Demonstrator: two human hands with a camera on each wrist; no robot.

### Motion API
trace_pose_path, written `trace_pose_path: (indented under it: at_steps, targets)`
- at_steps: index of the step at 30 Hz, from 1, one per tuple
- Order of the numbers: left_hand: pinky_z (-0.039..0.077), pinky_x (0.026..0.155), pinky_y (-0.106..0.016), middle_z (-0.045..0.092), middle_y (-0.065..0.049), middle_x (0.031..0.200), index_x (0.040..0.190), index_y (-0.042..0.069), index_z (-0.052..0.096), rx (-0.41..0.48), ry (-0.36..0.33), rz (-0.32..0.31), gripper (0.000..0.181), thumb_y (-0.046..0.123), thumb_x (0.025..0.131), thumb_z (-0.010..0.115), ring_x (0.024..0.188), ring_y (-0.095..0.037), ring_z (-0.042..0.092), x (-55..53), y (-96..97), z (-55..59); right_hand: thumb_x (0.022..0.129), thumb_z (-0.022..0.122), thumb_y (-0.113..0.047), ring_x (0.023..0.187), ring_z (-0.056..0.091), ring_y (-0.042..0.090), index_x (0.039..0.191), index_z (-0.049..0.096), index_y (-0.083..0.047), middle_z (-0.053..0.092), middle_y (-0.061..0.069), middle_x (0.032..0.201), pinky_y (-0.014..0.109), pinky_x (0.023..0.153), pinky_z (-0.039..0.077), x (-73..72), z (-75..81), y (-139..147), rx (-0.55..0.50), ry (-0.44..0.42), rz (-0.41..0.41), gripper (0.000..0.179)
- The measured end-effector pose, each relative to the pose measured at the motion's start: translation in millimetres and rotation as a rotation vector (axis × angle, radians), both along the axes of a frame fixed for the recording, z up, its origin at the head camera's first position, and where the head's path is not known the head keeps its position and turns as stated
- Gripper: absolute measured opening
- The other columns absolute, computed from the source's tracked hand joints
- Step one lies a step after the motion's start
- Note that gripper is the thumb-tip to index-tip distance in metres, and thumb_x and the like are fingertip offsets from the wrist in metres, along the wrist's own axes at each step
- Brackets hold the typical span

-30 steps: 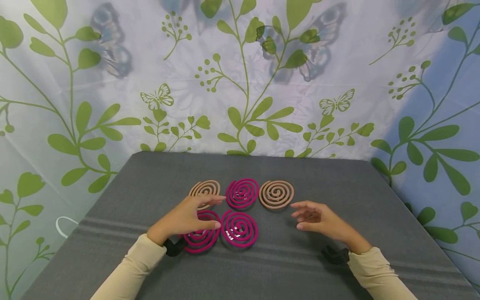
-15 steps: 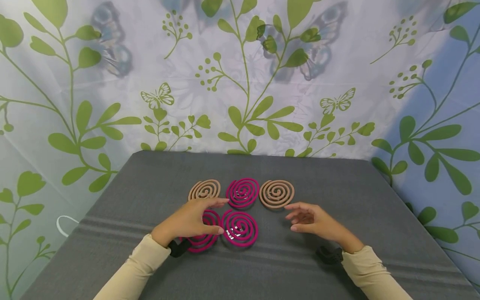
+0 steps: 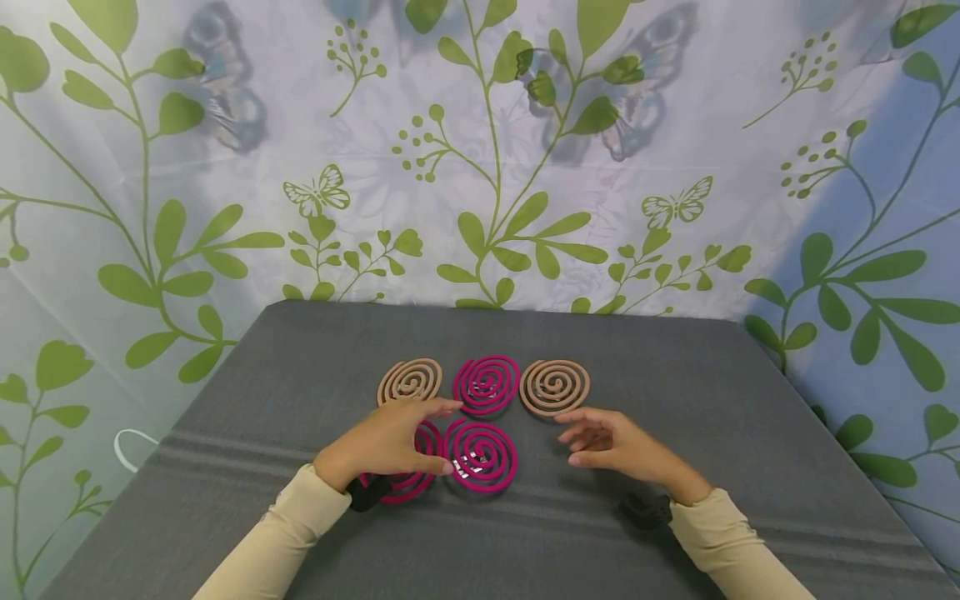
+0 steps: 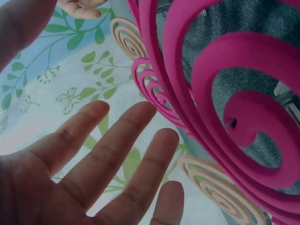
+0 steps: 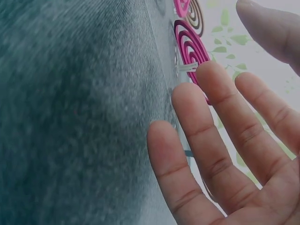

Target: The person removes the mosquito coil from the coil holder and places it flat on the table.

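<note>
Five-ring-like spirals, mosquito coils in pink and tan, stand in two rows on a grey cloth. My left hand [image 3: 390, 442], fingers spread and relaxed, hovers over the front left pink coil [image 4: 253, 49], partly hiding it in the head view. Its thumb tip reaches the edge of the front right pink coil [image 3: 483, 454]. My right hand [image 3: 611, 442] is loosely bent and holds nothing, just in front of the back right tan coil [image 3: 555, 385]. Also in the back row are a pink coil [image 3: 486, 385] and a tan coil [image 3: 410, 382], the latter partly behind my left hand.
Grey cloth [image 3: 637, 358] covers the table. A white curtain [image 3: 420, 192] with green leaves and butterflies hangs behind it. At the left edge a white loop of cord [image 3: 123, 450] shows. Each wrist wears a black band, the right one [image 3: 645, 510] low over the cloth.
My right hand has moved left, toward the coils. The left hand has shifted slightly right and nearer the body. The coils stay in place.
</note>
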State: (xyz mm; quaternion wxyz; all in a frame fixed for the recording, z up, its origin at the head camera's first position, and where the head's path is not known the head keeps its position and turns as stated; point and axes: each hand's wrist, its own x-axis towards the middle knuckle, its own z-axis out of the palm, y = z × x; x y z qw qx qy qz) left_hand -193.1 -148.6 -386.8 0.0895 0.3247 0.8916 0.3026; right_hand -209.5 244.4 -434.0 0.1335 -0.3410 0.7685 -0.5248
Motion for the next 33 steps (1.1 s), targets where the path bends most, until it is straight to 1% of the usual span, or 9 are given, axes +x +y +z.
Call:
trace_pose_path:
  at_steps: [4,6,10,14,18,24,30,33]
  targets:
    - [0.051,0.108,-0.058,0.069,-0.018,0.142,0.154,0.003,0.059,-0.036,0.022,0.010,0.082,0.035,0.087,0.093,0.133,-0.034,0.064,-0.4,2.4,-0.3,0.099,0.079,-0.003,0.103,0.074,0.026,0.142,0.054,0.020,0.070,0.036,0.119,0.032,0.083,0.062,-0.8,-0.3,-4,0.024,-0.013,-0.006,0.054]
    - [0.050,0.108,-0.059,0.070,-0.018,0.140,0.153,0.003,0.059,-0.056,0.034,0.014,0.083,0.037,0.085,0.094,0.131,-0.035,0.065,-0.5,4.3,0.1,0.098,0.079,-0.003,0.101,0.074,0.025,0.142,0.054,0.019,0.070,0.035,0.119,0.032,0.083,0.062,-1.2,-0.5,-6,0.036,-0.022,-0.011,0.055]
    - [0.047,0.110,-0.063,0.071,-0.017,0.137,0.152,0.001,0.060,-0.096,0.057,0.019,0.087,0.040,0.082,0.095,0.129,-0.035,0.065,-1.0,8.1,-0.2,0.097,0.080,-0.003,0.100,0.073,0.018,0.142,0.054,0.019,0.071,0.033,0.119,0.031,0.081,0.062,-1.7,-2.3,-11,0.049,-0.037,-0.011,0.056]
    - [0.049,0.109,-0.061,0.071,-0.017,0.137,0.150,-0.001,0.061,-0.131,0.085,0.023,0.089,0.042,0.080,0.096,0.128,-0.035,0.066,-2.2,10.6,-3.5,0.096,0.081,-0.003,0.097,0.072,0.011,0.141,0.054,0.020,0.071,0.033,0.117,0.031,0.078,0.062,-1.6,-4.0,-17,0.050,-0.038,-0.007,0.057]
    - [0.052,0.106,-0.058,0.071,-0.017,0.138,0.148,-0.002,0.063,-0.151,0.106,0.025,0.089,0.044,0.079,0.096,0.126,-0.037,0.067,-2.2,12.2,-5.5,0.095,0.082,-0.002,0.093,0.072,0.010,0.140,0.056,0.019,0.072,0.032,0.115,0.030,0.076,0.062,-1.2,-5.3,-23,0.055,-0.036,-0.009,0.056]
    - [0.048,0.110,-0.062,0.070,-0.017,0.139,0.144,-0.003,0.065,-0.179,0.112,0.046,0.089,0.046,0.077,0.097,0.130,-0.040,0.064,-1.6,14.7,-8.1,0.094,0.082,-0.001,0.090,0.072,0.010,0.140,0.057,0.017,0.073,0.029,0.113,0.030,0.074,0.062,-2.4,-8.9,-31,0.059,-0.043,0.006,0.055]
    - [0.042,0.114,-0.065,0.071,-0.017,0.139,0.142,-0.005,0.066,-0.196,0.104,0.065,0.088,0.046,0.076,0.097,0.133,-0.041,0.062,-1.1,15.5,-11.0,0.093,0.083,-0.001,0.088,0.073,0.013,0.139,0.058,0.018,0.074,0.028,0.111,0.030,0.075,0.062,-1.4,-9.6,-39,0.076,-0.045,0.025,0.056]
    - [0.041,0.115,-0.065,0.070,-0.016,0.139,0.141,-0.005,0.066,-0.196,0.096,0.071,0.087,0.045,0.077,0.097,0.133,-0.041,0.062,0.1,15.2,-10.8,0.094,0.082,0.000,0.086,0.073,0.014,0.140,0.057,0.019,0.073,0.028,0.112,0.031,0.072,0.062,-0.9,-8.6,-43,0.083,-0.074,0.032,0.057]
